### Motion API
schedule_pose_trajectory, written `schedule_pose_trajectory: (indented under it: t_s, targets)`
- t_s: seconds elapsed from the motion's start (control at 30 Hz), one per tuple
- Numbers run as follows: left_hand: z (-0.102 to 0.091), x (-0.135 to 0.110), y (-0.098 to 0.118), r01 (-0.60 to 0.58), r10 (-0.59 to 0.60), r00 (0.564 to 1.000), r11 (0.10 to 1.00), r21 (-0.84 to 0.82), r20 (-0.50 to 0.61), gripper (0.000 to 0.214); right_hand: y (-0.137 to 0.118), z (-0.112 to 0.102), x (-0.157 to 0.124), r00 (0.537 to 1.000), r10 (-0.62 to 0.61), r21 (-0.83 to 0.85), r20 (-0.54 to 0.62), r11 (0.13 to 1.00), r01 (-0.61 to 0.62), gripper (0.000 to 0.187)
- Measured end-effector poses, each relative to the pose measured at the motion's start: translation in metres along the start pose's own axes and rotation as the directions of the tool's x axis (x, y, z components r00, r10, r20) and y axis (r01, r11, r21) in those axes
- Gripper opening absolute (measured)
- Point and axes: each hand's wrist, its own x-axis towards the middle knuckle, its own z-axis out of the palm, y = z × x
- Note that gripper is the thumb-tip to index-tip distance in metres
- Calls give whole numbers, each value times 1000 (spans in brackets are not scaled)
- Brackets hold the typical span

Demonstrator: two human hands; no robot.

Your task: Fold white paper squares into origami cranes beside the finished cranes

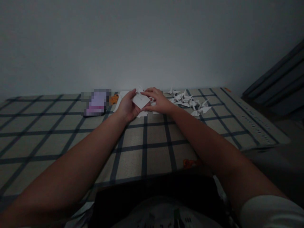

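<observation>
Between my two hands is a small white folded paper (142,100), roughly diamond-shaped, lifted a little above the table. My left hand (129,106) holds its left side, with the thumb along the upper edge and the palm beneath. On the other side my right hand (158,100) pinches the paper's right corner between thumb and fingers. More white paper sheets (142,114) lie beneath and behind the hands, partly covered by them. Several folded white paper cranes (184,98) sit in a cluster just right of my right hand.
A checked tablecloth (155,160) covers the table, which meets a plain wall. A phone (97,103) with a lit pinkish screen stands at the left, partly blurred out. An orange item (114,99) is beside it. Another orange object (189,163) lies near the front edge.
</observation>
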Motion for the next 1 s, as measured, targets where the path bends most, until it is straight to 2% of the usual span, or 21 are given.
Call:
schedule_pose_trajectory:
  t_s: [0.3,0.5,0.63,0.8,1.0]
  targets:
    - [-5,2,-2,26,-28,998,999,28,59,27,-3,-3,-1,1000,29,19,-13,999,-28,44]
    - [0,-7,1,57,-62,986,998,40,154,24,7,1,0,989,-45,23,-138,999,49,30]
    - [5,-12,-1,80,-90,974,995,56,208,18,10,0,1,978,-33,12,-205,999,36,27]
    - [4,-12,-6,23,-63,967,987,161,247,28,8,-2,2,974,8,-3,-228,1000,-9,32]
    - [-1,-4,-10,-111,83,984,978,179,156,36,7,-3,2,980,-9,10,-201,1000,11,33]
